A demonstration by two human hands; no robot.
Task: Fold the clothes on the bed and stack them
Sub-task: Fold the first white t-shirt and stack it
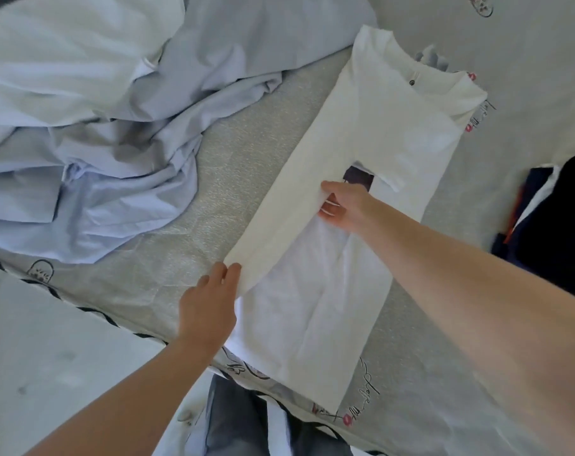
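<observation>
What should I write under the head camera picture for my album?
Two hands, left hand and right hand, fold a white T-shirt lengthwise on the bed.

Bare forearms (no sleeves in view), two hands (210,307), grey trousers (233,419)

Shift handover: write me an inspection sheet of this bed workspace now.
Surface: bed sheet, grey, printed, partly bare.
Job's things: white T-shirt lying flat, its left side being folded over; dark folded stack at right edge.
Clutter: heap of pale blue garments, unfolded, upper left.
Grippers: left hand pinches the fold's near corner; right hand grips the fold's edge mid-shirt.
Cables: nothing seen.
Surroundings: pale floor below the bed edge.
</observation>
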